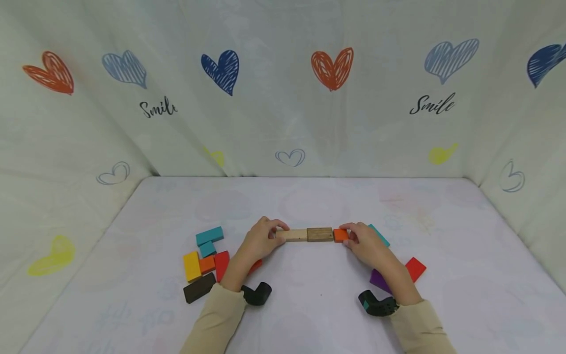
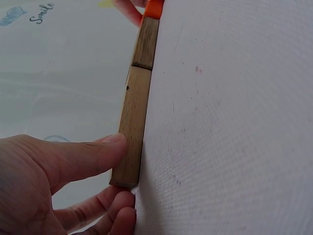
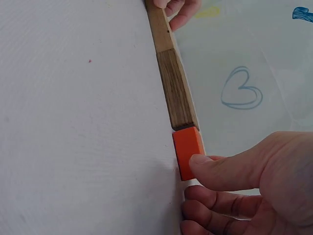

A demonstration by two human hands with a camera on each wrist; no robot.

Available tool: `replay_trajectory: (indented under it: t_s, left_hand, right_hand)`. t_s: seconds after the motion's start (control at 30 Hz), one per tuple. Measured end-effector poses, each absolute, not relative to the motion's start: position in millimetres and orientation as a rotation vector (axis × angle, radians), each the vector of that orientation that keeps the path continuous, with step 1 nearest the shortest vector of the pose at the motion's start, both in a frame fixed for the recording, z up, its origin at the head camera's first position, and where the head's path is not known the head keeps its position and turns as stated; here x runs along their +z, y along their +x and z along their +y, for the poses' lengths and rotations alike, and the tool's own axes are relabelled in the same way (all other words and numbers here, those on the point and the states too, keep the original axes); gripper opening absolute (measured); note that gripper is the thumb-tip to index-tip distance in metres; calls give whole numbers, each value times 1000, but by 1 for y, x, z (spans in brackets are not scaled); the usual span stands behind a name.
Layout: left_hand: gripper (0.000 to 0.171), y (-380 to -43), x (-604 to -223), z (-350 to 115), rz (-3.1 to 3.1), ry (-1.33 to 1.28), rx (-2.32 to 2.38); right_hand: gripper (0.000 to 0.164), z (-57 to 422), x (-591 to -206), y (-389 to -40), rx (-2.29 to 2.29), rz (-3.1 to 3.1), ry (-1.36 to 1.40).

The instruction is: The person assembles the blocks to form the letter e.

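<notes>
A pale wooden block [image 1: 295, 236], a darker brown wooden block [image 1: 320, 235] and a small orange block [image 1: 340, 235] lie in one row on the white cloth. My left hand [image 1: 260, 240] holds the pale block by its left end, its thumb [image 2: 113, 149] along the side and fingertips around the end. At the row's other end, my right hand [image 1: 366, 246] pinches the orange block, with the thumb [image 3: 208, 166] on its face. Pale and brown blocks meet end to end; the orange one sits against or very near the brown.
Left of the left arm lie several blocks, among them a teal block [image 1: 210, 236], a yellow block [image 1: 192, 266] and a dark brown block [image 1: 199, 288]. Around the right arm are a teal block [image 1: 380, 236], a purple block [image 1: 379, 280] and a red block [image 1: 416, 269].
</notes>
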State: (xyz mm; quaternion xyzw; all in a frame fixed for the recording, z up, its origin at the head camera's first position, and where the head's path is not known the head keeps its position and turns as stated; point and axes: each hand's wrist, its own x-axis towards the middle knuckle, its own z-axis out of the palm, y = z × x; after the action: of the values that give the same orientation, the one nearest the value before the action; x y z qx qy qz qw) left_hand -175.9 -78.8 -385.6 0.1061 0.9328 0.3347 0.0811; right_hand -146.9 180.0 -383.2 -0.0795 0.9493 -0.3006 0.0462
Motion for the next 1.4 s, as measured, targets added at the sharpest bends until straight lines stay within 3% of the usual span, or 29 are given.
replay_trajectory:
  t_s: [1.4]
  left_hand:
    - [20, -174, -387, -80, 2790, 302, 1016]
  right_hand:
    - [36, 174, -383, -148, -888, 2892, -199]
